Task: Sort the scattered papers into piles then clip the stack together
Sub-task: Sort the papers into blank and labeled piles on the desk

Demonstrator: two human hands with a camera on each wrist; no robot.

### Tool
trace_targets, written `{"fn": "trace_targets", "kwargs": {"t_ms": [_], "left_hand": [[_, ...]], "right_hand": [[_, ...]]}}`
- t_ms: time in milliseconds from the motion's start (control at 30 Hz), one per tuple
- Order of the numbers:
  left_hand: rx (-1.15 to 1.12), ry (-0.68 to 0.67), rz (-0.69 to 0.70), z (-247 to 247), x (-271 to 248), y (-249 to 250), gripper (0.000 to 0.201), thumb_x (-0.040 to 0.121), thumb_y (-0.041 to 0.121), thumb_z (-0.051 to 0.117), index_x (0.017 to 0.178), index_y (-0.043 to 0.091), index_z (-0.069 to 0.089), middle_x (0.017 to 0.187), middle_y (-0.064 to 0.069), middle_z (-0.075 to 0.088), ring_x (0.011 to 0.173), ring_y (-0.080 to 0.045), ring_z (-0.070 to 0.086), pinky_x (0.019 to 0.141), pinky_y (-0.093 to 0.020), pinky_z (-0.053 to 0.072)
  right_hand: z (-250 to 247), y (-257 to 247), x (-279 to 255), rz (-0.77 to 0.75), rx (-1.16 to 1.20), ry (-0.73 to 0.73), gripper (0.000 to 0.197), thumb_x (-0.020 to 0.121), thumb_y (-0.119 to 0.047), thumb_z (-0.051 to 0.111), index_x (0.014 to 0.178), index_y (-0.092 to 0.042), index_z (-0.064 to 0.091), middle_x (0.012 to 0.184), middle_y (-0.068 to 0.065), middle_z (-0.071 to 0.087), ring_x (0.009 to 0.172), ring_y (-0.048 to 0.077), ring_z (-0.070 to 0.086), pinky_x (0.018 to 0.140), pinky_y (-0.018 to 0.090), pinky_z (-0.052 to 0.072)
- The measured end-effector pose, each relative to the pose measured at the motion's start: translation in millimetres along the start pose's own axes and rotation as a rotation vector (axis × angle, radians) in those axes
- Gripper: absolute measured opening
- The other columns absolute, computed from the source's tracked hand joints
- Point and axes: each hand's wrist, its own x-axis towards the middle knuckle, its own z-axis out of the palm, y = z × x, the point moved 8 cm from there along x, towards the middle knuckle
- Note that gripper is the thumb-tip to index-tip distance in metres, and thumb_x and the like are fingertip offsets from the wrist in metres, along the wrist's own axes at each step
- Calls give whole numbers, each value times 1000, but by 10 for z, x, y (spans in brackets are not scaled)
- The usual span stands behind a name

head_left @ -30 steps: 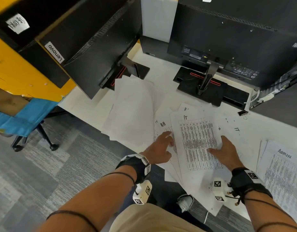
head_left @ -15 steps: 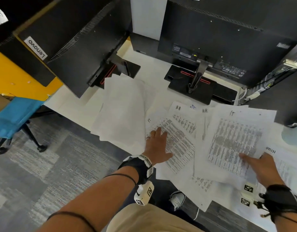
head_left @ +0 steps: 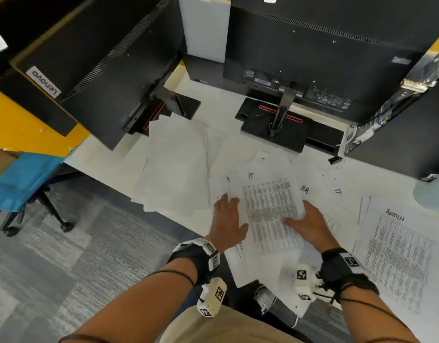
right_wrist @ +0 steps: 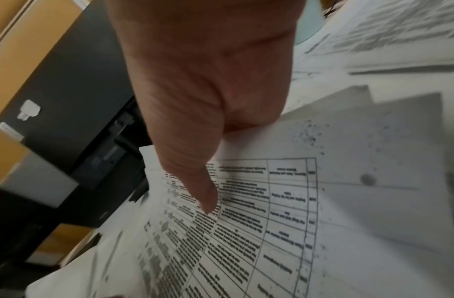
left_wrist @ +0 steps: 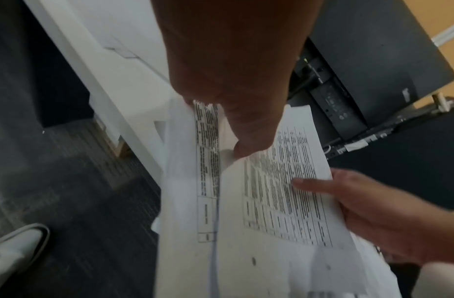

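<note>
White desk (head_left: 238, 100): bears two black monitors seen from behind, the left monitor (head_left: 109, 60) and the right monitor (head_left: 324, 53).
Blank sheets (head_left: 174, 167): loose overlapping pile, left of centre, reaching the desk's near edge.
Admin pile (head_left: 399, 246): printed tables, handwritten "Admin" heading, far right.
Scattered papers (head_left: 320, 191): overlapping at centre, some marked "HR" and "IT".
IT sheet (head_left: 270, 206): printed table, topmost at centre, between both hands.
Left hand (head_left: 227, 222): fingers spread and fairly flat, pressing papers beside the sheet's left edge.
Right hand (head_left: 310, 224): thumb on top of the IT sheet, fingers beneath its right edge, pinching it.
Black binder clip (head_left: 335, 160): on the desk, near the right monitor's base, apart from the papers.
</note>
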Motion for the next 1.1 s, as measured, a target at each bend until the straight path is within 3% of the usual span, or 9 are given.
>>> {"fn": "trace_targets", "kwargs": {"t_ms": [67, 267, 400, 500, 600, 700, 800, 933, 1100], "left_hand": [[-83, 36, 38, -36, 7, -12, 76, 87, 36, 72, 148, 6, 38, 149, -18, 35, 135, -41, 36, 113, -51, 38], [-280, 98, 99, -116, 41, 29, 70, 88, 25, 75, 146, 6, 40, 145, -11, 46, 134, -29, 45, 114, -41, 40], [-312, 73, 132, -80, 22, 76, 73, 86, 26, 76, 146, 5, 39, 144, -11, 46, 134, -28, 46, 115, -44, 42], [-335, 58, 148, -98, 24, 68, 75, 85, 27, 77, 146, 6, 37, 143, -10, 46, 133, -25, 47, 114, -43, 42], [-341, 109, 164, -202, 28, 53, 72, 88, 30, 75, 144, 8, 36, 140, -8, 43, 129, -23, 47, 112, -37, 41], [-286, 200, 164, -288, 55, 41, 67, 88, 36, 70, 141, 10, 37, 136, -6, 38, 124, -26, 46, 110, -39, 38], [-192, 157, 114, -244, 152, 89, 52, 86, 28, 67, 131, 12, 49, 131, -9, 42, 118, -31, 47, 108, -47, 42], [-105, -12, 163, -33, 215, 419, 46, 89, 27, 65, 129, 7, 55, 130, -15, 46, 118, -36, 49, 102, -52, 47], [-1, -222, 135, 318, 209, 769, 76, 96, 40, 65, 151, -1, 33, 152, -25, 31, 141, -42, 36, 118, -48, 37]], "right_hand": [[156, -96, 41, 7, -21, 9, 54, 88, -18, 86, 135, -20, 60, 125, -1, 70, 110, 18, 68, 94, 30, 51], [359, -121, 19, 75, -91, 97, 87, 87, -16, 86, 156, -13, 33, 129, -3, 56, 116, 17, 54, 99, 30, 46], [428, -1, 2, 108, -107, 146, 98, 75, -24, 94, 154, -20, 37, 141, 7, 59, 129, 31, 60, 106, 48, 54], [450, -60, -7, 131, -37, 147, 71, 81, -18, 91, 141, -11, 52, 128, 5, 67, 118, 27, 66, 99, 39, 54], [350, -117, -97, 120, 70, 109, 35, 89, -10, 84, 113, -24, 63, 102, -9, 67, 96, 13, 66, 85, 25, 52], [52, 79, -278, 146, 250, 179, 35, 89, -13, 85, 121, -20, 71, 103, -6, 74, 89, 6, 70, 67, 14, 54], [-295, 391, -558, 229, 328, 299, 55, 88, -23, 86, 137, -10, 64, 124, 7, 73, 107, 23, 71, 93, 34, 55], [-666, 1013, -908, 378, 363, 442, 86, 86, -34, 88, 153, -1, 45, 149, 20, 57, 128, 40, 60, 110, 51, 48], [-729, 1478, -1185, 447, 356, 520, 106, 73, -38, 96, 155, 1, 42, 151, 25, 55, 134, 45, 57, 111, 67, 45]]}}
